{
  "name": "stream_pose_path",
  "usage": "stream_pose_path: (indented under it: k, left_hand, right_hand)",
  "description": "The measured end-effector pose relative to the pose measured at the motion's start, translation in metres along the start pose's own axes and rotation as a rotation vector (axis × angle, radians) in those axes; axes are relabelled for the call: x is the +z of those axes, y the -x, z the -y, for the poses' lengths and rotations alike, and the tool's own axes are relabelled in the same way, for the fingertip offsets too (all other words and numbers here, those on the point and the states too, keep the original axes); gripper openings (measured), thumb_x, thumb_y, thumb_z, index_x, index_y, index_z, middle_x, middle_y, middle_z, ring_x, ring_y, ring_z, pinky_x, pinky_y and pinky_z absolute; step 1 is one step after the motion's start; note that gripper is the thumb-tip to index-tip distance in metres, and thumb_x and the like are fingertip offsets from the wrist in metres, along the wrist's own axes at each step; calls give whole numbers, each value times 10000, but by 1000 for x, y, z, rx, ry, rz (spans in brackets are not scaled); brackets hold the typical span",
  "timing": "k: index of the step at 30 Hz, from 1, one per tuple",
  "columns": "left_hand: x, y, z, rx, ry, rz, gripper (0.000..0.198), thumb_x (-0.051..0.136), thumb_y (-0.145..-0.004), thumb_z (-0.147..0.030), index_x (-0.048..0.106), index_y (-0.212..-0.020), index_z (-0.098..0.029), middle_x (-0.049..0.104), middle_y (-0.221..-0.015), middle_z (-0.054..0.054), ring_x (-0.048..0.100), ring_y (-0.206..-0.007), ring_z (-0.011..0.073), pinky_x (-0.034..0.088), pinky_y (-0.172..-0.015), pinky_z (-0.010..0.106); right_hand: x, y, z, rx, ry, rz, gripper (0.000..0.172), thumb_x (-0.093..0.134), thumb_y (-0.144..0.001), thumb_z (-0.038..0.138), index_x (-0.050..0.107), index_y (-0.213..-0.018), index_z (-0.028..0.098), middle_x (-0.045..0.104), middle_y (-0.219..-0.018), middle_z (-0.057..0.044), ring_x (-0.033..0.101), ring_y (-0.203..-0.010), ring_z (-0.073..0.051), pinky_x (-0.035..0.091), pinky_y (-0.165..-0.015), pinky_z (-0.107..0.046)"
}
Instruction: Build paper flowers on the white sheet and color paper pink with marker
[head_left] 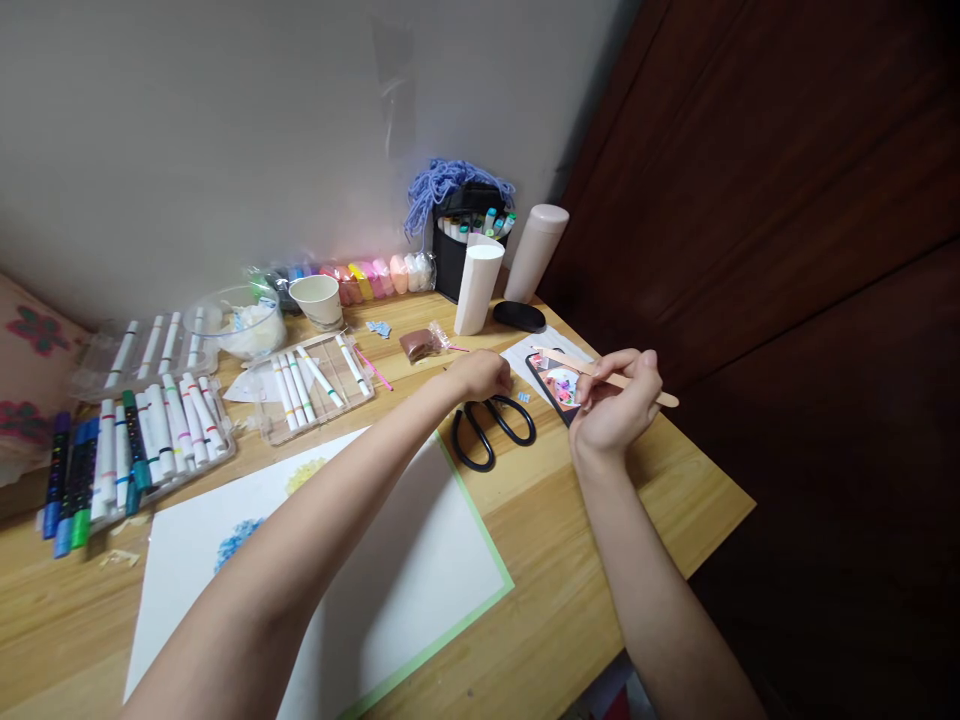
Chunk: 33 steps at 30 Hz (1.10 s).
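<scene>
My left hand [480, 378] reaches across the table with its fingers closed, just above the black-handled scissors [480, 455]. It covers the scissors' blades, and what its fingertips hold, if anything, is hidden. A flat wooden craft stick [667, 399] is gripped in my right hand [619, 405]. That hand hovers beside a phone [556, 395], which shows a colourful picture and lies partly on a white sheet [523, 358]. Small blue scraps [523, 397] lie by the scissors. Under my left forearm is white paper [420, 560] with a green edge and blue [234, 542] and yellow textured patches [301, 474].
White markers [180, 425] and clear cases [315, 390] lie at left. Behind them are a clear bowl [244, 330], a paper cup [316, 300] and packs of coloured clay [375, 278]. A white cylinder [478, 290] and black marker holder [450, 265] stand at the back.
</scene>
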<state>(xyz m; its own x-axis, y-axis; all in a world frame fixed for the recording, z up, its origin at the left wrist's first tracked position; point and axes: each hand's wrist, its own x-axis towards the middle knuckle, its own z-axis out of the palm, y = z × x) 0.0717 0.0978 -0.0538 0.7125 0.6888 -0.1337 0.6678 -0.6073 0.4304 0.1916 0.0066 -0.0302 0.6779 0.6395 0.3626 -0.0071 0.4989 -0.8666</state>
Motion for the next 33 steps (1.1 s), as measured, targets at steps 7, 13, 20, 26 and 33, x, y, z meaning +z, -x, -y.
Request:
stream_pose_path:
  k: [7, 13, 20, 26, 33]
  left_hand:
    - [-1, 1, -5, 28, -63, -12, 109, 655, -758, -178, 733, -832, -163, 709, -899, 67, 626, -858, 196, 425, -709, 245]
    - [-3, 0, -6, 44, -68, 10, 88, 676, -726, -183, 732, -793, -175, 703, -886, 59, 622, -860, 201, 430, -713, 239]
    - [-5, 2, -6, 28, 45, -13, 88, 636, -718, -104, 707, -735, -152, 705, -824, 56, 630, -819, 196, 443, -710, 242]
    - [-23, 28, 2, -49, 244, -196, 131, 517, -866, -189, 617, -903, -113, 704, -901, 75, 647, -782, 136, 484, -689, 220]
    - [-38, 140, 15, -153, 679, -446, 104, 634, -789, -215, 596, -781, -119, 681, -771, 50, 635, -691, 126, 500, -658, 244]
  right_hand:
    - [-1, 0, -2, -34, -16, 32, 430, 366, -923, 423, 418, -552, 213, 352, -465, 61, 353, -306, -74, 245, -323, -221]
    - [0, 1, -1, -77, 80, 56, 437, 320, -924, 479, 368, -567, 230, 334, -493, 59, 355, -313, -85, 252, -327, -235]
    - [1, 1, 1, 40, -45, -27, 427, 400, -899, 398, 433, -519, 207, 361, -447, 56, 369, -314, -65, 284, -338, -217]
    - [0, 0, -8, 105, -79, -18, 419, 406, -896, 404, 454, -537, 194, 369, -392, 71, 351, -309, -62, 245, -345, -195]
    - [7, 25, -17, 258, -62, 201, 393, 443, -875, 434, 489, -575, 184, 430, -398, 59, 377, -338, -63, 222, -355, -184]
